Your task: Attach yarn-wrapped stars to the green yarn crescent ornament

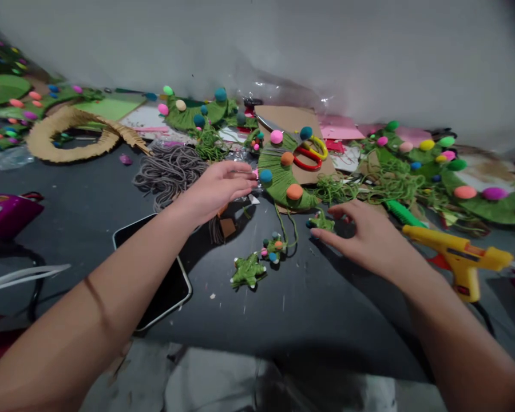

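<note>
My left hand [217, 191] reaches over the table beside a green yarn-wrapped crescent [283, 180] with coloured pom-poms; its fingers are close together near a pink pom-pom, and what they hold, if anything, is too small to name. My right hand [356, 232] has thumb and fingers around a small green star [323, 222] with dark pom-poms, at their tips. Between the hands, a decorated small star [273, 250] lies by green strings hanging from the crescent. A plainer green star [248, 270] with white spots sits just nearer to me.
A black phone [167, 292] lies under my left forearm. Grey yarn [171, 171] is behind it. Scissors [311, 154] rest on cardboard. At right is a yellow glue gun [467, 254]; at left, a purple tool [11, 214] and a tan ring [47, 137]. More crescents line the wall.
</note>
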Action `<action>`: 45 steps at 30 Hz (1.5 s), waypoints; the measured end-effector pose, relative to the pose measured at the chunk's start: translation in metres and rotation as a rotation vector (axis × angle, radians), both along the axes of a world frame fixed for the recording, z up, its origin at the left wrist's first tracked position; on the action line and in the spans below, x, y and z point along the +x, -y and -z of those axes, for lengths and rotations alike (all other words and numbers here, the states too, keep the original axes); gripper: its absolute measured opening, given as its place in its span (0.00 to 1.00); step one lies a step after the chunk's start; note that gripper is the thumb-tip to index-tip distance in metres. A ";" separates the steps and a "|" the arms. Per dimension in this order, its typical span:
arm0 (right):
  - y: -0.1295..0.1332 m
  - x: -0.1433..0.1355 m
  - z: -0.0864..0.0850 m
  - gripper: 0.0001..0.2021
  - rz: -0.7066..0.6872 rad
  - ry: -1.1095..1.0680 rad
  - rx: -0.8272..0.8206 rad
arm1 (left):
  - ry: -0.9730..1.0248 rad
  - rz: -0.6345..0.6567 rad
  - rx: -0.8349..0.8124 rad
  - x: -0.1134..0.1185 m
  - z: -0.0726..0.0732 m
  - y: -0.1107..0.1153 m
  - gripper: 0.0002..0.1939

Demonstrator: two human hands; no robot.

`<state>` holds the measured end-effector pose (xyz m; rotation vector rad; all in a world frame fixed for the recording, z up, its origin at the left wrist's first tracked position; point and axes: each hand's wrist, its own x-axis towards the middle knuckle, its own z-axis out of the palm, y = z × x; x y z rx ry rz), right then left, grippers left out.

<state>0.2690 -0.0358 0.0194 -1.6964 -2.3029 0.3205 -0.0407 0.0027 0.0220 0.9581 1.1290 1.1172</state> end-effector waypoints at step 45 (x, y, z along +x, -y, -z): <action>0.023 0.000 0.009 0.19 -0.115 -0.033 0.016 | -0.204 -0.111 -0.056 0.024 0.014 -0.051 0.02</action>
